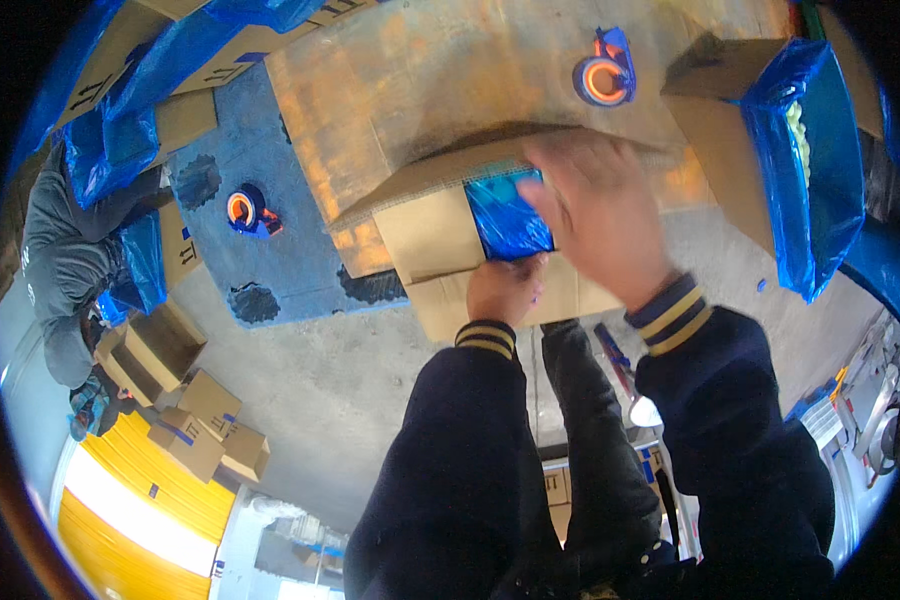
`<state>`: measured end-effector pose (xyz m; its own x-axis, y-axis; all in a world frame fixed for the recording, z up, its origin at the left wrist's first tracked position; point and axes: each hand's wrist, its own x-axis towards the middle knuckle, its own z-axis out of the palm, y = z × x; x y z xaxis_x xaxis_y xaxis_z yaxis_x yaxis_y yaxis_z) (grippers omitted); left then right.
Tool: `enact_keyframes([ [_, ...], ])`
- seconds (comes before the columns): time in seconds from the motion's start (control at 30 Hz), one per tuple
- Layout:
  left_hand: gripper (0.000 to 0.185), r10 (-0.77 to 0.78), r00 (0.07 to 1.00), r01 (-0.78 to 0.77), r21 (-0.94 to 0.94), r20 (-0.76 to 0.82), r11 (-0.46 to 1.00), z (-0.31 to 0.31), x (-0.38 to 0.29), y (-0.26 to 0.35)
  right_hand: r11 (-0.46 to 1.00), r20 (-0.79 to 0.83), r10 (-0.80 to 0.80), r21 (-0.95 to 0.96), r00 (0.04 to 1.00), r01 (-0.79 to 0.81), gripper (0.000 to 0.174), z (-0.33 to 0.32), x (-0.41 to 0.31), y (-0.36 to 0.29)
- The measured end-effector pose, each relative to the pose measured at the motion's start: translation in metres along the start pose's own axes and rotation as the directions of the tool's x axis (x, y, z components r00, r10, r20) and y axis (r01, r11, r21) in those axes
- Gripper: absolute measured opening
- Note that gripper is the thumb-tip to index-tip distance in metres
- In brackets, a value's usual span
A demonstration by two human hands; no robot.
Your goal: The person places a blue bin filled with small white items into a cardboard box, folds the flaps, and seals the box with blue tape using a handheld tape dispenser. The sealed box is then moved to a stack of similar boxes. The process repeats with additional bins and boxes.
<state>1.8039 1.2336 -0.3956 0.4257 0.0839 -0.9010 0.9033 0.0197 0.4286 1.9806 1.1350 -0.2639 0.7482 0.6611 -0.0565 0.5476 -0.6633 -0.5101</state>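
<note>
A cardboard box (435, 232) stands before me, two of its flaps folded inward and a far flap raised. Blue plastic film (508, 217) shows through the gap between the folded flaps. My left hand (506, 289) is at the near edge of that gap, its fingers curled at the cardboard; whether it grips the flap is unclear. Above the right side of the box is my right hand (607, 214), blurred, fingers apart, with nothing seen in it. A tape dispenser with a tape roll (604, 81) lies beyond the box on the worn brown board (345, 135).
Another tape dispenser (249, 211) lies on the blue surface (270, 262) at left. At right stands an open carton (727, 165) with a blue liner (776, 187). A person (75, 232) works among lined cartons at far left, near several cardboard boxes (187, 442).
</note>
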Motion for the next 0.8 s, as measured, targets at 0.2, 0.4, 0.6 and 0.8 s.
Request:
enact_keyframes([
  [0.2,0.048,0.582,0.813,-0.490,0.525,-0.011,0.695,-0.010,-0.006,-0.027,0.998,0.100,-0.058,0.040,0.993,0.054,0.052,0.078,-0.098,0.022],
  [0.4,0.014,0.577,0.677,-0.546,0.213,-0.457,0.810,-0.017,-0.004,0.049,0.997,0.174,-0.056,-0.048,0.983,0.065,0.063,0.112,-0.125,0.039],
  [0.6,0.044,0.899,0.399,-0.170,0.949,-0.179,0.264,-0.025,0.053,0.091,0.901,-0.156,0.428,-0.004,0.890,-0.434,0.094,0.103,-0.146,0.017],
  [0.8,0.052,0.837,0.517,-0.194,0.928,-0.179,0.319,-0.006,0.066,0.087,-0.554,0.619,0.717,0.786,0.322,-0.275,0.080,0.145,-0.259,-0.012],
])
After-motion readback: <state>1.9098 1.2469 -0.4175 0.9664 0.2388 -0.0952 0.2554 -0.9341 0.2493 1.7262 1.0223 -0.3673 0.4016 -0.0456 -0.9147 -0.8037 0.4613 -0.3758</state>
